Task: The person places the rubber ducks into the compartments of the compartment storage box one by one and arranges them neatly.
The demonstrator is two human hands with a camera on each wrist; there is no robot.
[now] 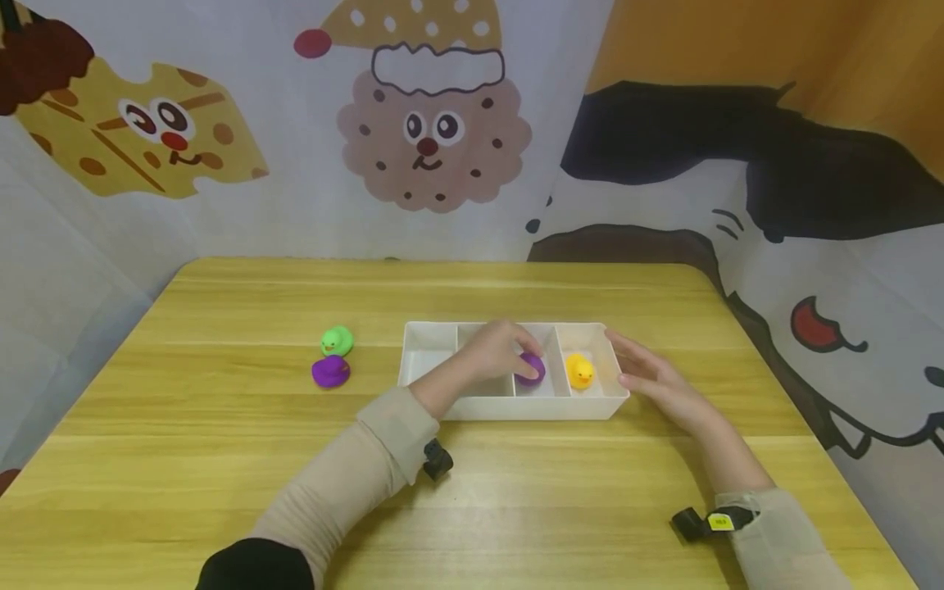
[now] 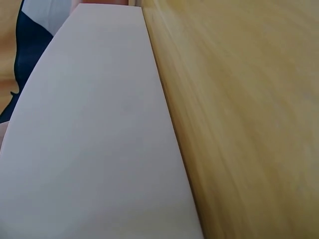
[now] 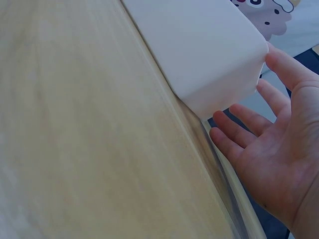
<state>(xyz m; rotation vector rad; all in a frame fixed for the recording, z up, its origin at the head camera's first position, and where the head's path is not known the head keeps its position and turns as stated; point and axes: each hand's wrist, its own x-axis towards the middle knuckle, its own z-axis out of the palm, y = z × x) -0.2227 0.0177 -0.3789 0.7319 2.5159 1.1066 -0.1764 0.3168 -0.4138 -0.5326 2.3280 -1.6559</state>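
My left hand point(image 1: 488, 352) reaches over the white divided box point(image 1: 531, 408) and pinches a purple toy duck point(image 1: 533, 373) inside the compartment second from the right. Fingers cover part of that duck. A yellow toy duck point(image 1: 580, 372) sits in the rightmost compartment. My right hand point(image 1: 664, 383) is at the box's right end, its thumb and fingertips touching the end wall; in the right wrist view the fingers point(image 3: 244, 137) are spread and mostly straight. Only the box's long side point(image 2: 99, 119) fills the left wrist view, with the left hand out of sight there.
Left of the box, a green toy duck point(image 1: 337, 340) and another purple toy duck point(image 1: 330, 372) stand close together on the wooden table point(image 1: 501, 508). A cartoon-printed curtain point(image 1: 295, 213) hangs behind the table. Dark wrist cameras are on both sleeves.
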